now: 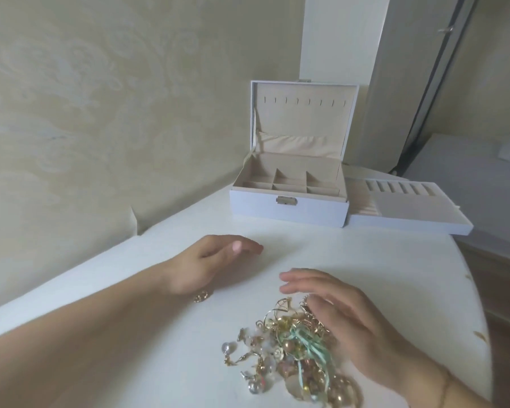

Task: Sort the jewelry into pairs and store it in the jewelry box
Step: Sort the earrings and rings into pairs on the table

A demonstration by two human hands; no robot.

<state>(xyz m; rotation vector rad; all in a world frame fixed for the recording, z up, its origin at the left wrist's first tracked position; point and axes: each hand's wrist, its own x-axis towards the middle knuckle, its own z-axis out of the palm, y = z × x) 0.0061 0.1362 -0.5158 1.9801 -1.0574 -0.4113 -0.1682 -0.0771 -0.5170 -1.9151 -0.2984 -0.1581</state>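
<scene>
Jewelry pile (295,354) sits tangled at near-centre of the white surface (365,266), w/ right hand (345,325) spread flat, fingers straight, resting against the pile's right side; left hand (209,266) relaxed and holding nothing, just above one stray gold piece (201,296) lying apart from the pile. Jewelry box (289,198) stands lid-up at the far edge by the wall, its pulled-out tray (407,210) right beside it near the surface's curved right edge. Bare stretch of surface btwn hands and box.

jewelry pile (295,357) blurred, partly under right hand (345,316)
</scene>
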